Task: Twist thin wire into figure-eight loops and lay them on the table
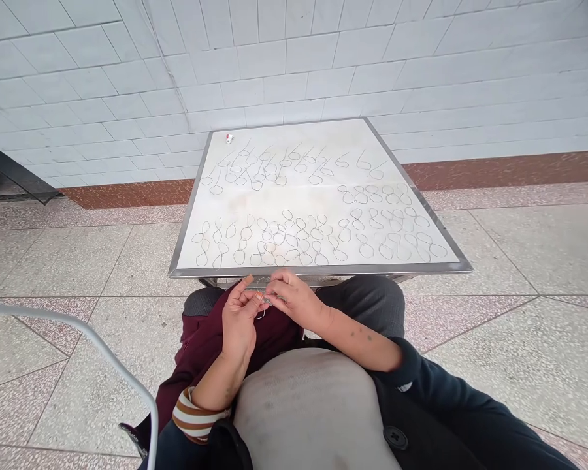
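Observation:
My left hand (240, 316) and my right hand (294, 299) meet over my lap, just before the near edge of the table. A thin wire loop (258, 284) curves up between them, and a second bend of it shows below the fingertips. Thumb and forefinger of my left hand pinch the wire where its strands cross. The fingers of my right hand close on the same spot from the other side. How the strands are joined there is too small to make out.
On the white table (274, 199) with a grey metal rim lie many thin looped wires, some with a straight tail at the back, others in figure-eights. A small red-and-white object (229, 138) sits in the far left corner. A tiled wall (308, 52) stands behind; a grey bent tube (112, 362) is at left.

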`<state>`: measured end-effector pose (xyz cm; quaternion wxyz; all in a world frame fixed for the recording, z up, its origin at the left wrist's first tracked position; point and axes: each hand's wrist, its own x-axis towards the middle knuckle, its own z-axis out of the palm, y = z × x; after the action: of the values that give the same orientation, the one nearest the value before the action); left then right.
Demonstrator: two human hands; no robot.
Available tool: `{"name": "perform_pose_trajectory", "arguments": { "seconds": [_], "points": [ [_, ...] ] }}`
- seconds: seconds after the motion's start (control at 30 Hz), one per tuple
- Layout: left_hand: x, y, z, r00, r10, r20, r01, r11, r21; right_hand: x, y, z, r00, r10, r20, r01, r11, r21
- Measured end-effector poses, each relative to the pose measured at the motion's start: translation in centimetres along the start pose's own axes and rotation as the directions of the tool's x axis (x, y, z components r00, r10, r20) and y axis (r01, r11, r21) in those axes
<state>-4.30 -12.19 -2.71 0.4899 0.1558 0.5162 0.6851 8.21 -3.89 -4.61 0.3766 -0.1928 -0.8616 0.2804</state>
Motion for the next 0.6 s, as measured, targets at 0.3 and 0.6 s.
{"name": "perform_pose_trajectory", "arguments": {
  "seconds": [0.3, 0.6],
  "points": [
    [0.3, -0.2, -0.5, 0.998, -0.053, 0.032, 0.053, 0.999, 0.011, -0.1, 0.3, -0.6, 0.990, -0.079, 0.118, 0.080, 0.997, -0.005],
    [-0.1, 0.0, -0.1, 0.990, 0.115, 0.083, -0.128, 0.974, 0.187, 0.2, 0.2, -1.3, 0.964, 0.265, 0.011, -0.256, 0.923, 0.288]
  ]
}}
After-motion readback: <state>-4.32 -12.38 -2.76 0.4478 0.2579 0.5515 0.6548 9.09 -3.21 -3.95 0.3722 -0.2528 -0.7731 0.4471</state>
